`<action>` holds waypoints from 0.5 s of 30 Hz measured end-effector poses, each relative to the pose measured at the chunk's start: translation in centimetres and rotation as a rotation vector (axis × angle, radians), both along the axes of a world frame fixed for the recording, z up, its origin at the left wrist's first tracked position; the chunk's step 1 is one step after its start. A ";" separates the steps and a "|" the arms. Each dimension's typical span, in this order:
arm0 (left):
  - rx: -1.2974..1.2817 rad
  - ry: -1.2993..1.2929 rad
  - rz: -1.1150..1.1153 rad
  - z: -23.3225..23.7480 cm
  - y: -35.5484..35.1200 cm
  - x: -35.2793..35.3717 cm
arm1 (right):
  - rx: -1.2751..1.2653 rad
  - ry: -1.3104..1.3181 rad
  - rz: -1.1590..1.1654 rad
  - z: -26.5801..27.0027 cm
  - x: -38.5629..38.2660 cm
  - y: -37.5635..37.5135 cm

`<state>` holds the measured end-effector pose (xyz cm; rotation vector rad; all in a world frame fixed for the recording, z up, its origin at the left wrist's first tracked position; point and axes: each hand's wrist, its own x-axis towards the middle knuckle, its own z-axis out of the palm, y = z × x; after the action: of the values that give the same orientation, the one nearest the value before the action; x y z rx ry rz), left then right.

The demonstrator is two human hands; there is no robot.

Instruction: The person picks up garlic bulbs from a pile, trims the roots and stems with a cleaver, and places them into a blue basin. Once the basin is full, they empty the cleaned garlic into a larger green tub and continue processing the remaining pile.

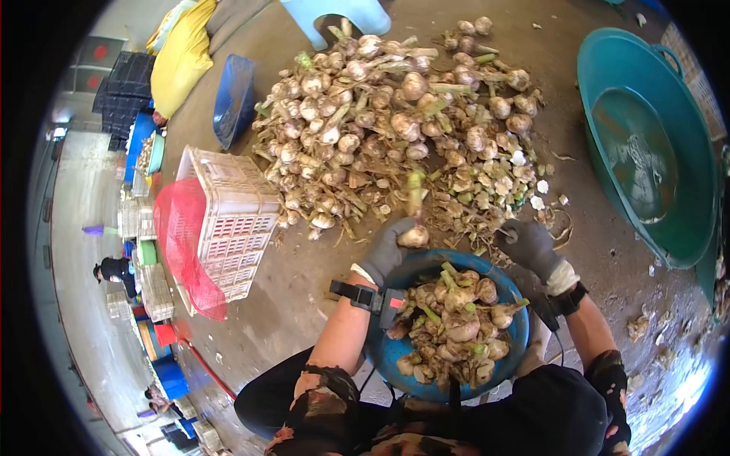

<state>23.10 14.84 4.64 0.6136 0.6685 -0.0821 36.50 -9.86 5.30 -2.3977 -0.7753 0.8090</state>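
My left hand (386, 251), in a grey glove, is closed around a garlic bulb (414, 237) whose green stem points away from me. Just below it, between my legs, sits a blue basin (523, 323) holding trimmed garlic bulbs (461, 327). To the right, my gloved right hand (528, 247) is curled shut beside the cut scraps; whatever its fingers hold is too small to make out. A large heap of garlic with stems (380, 114) spreads over the floor ahead of both hands. Peelings and cut stem ends (487, 186) lie at its near right side.
A white plastic crate (236, 205) with red netting (182, 235) stands left of the heap. Behind it lies a blue scoop (233, 101). A big green tub (597, 144) is at right, a light blue stool (372, 15) at the far side. Other people (118, 272) are at far left.
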 end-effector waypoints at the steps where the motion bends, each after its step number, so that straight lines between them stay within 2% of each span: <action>1: 0.914 -0.152 -0.303 -0.9 -0.5 0.2 | 0.043 -0.015 0.026 1.6 0.0 0.9; 2: 0.895 -0.157 -0.321 -0.2 -1.3 0.9 | 0.304 -0.138 -0.022 1.3 -0.1 1.5; 4: 0.860 0.068 -0.694 3.2 -2.8 3.3 | 0.373 -0.114 0.022 4.0 0.4 2.6; 5: 0.785 0.049 -0.689 3.8 -3.7 3.7 | 0.363 -0.116 0.009 3.4 1.2 2.1; 6: 0.779 0.045 -0.701 4.5 -4.4 3.7 | 0.220 -0.024 0.046 2.0 1.8 1.5; 7: 0.726 0.010 -0.644 5.1 -4.8 3.7 | 0.081 0.067 0.088 0.4 2.3 0.7; 9: 0.644 -0.068 -0.531 5.4 -4.9 3.4 | -0.180 0.065 0.032 -4.0 2.6 -2.6; 10: 0.644 -0.065 -0.530 4.8 -4.7 3.3 | -0.179 0.067 0.035 -5.1 2.7 -3.8; 12: 0.199 -0.122 -0.084 3.9 -5.1 2.5 | -0.103 0.250 -0.318 -5.7 1.5 -5.4; 13: 0.586 -0.057 0.101 3.2 -6.9 2.5 | -0.107 0.253 -0.316 -5.9 0.8 -5.3; 14: 0.585 -0.056 0.102 2.2 -6.4 2.4 | -0.068 0.106 -0.280 -4.5 0.0 -4.2; 15: -0.047 -0.228 0.050 0.1 -5.1 2.3 | -0.027 -0.042 -0.246 -3.1 -0.6 -3.0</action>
<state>25.36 9.73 4.76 0.5507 0.4597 0.0191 35.93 -12.89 2.21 -2.4790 -0.4746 0.6748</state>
